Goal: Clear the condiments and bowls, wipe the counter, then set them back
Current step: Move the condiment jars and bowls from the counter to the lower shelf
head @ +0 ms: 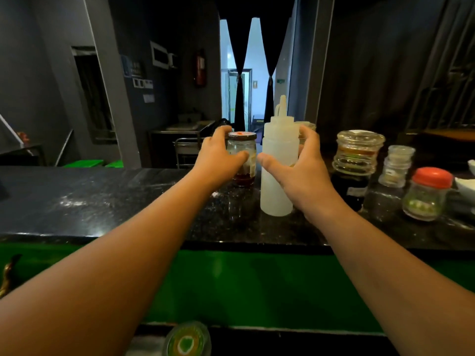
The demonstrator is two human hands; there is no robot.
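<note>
The left hand [221,160] is curling its fingers round a jar [243,150], and the right hand [303,170] round a bottle [276,155]. Other jars [358,152] are waiting at three o'clock, so clearing seems barely begun.

We read this as a small eatery's service counter — black speckled stone countertop [102,199] lined with lidded glass condiment jars [358,152], a steel trolley [186,147] behind, a red fire extinguisher [200,68] on the dark wall [177,29].

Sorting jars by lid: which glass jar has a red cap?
The small glass jar with greenish contents, farthest right; the others carry clear glass or dark-rimmed lids.
</note>
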